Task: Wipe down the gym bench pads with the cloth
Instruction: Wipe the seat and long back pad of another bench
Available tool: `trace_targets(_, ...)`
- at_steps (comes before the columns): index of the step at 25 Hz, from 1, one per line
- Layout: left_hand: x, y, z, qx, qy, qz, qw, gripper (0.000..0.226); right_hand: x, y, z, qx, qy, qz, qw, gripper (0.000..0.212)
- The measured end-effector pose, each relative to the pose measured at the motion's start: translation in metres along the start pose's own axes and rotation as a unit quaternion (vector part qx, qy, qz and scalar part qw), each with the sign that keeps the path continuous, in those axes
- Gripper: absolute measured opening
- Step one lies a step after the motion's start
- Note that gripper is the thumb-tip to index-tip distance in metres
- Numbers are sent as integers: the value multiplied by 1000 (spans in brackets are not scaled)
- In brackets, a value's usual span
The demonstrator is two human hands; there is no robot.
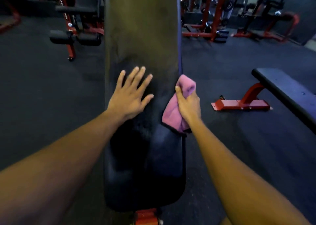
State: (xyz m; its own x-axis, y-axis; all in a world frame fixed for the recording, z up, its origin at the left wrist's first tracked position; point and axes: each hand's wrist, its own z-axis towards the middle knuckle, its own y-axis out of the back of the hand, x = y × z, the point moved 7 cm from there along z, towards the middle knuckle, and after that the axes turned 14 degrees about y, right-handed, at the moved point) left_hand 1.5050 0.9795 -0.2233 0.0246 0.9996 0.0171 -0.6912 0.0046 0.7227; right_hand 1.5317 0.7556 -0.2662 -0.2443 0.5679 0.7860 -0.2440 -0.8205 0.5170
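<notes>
Bracing the long bench pad (142, 28) with spread left hand (130, 96), the right hand (189, 105) gripped a bunched pink cloth (172, 113) at the pad's right edge, where it risked sliding off and missing the surface.

Both my arms reach forward, bare to the elbow. My left hand (130, 95) lies flat, palm down, fingers straight and spread, thumb out toward my right hand (189, 103). That one sits just beside it, fingers curled tight round the cloth (174, 112), thumb straight on top, wrist seemingly bent slightly inward.
</notes>
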Motion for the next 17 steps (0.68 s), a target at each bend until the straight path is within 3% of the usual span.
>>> trace_targets(2, -3, -16, -14, 14, -20, -3, 1000, 66, -24, 1, -41, 6, 6, 42, 999, 17)
trace_targets(6, -2, -8, -9, 18, -34, -7, 999, 64, -42, 7, -130, 9, 8, 20, 1000, 23)
trace_targets(8, -4, -9, -12, 25, -31, -9, 999, 64, -23, 16, -151, -94, 39, 34, 994, 29)
trace_targets(10, -5, -9, -16, 28, -32, -7, 999, 63, -3, 28, -139, -182, 53, 28, 982, 18)
trace_targets(11, -5, -8, -16, 25, -32, -6, 999, 63, 5, 27, -114, -159, 56, 10, 986, 13)
trace_targets(14, -3, -9, -13, 19, -28, -4, 999, 63, 8, 17, -12, -13, -2, 17, 1000, 34)
trace_targets(17, -4, -8, -15, 15, -36, -10, 999, 62, 26, 16, 60, -6, 35, 25, 999, 30)
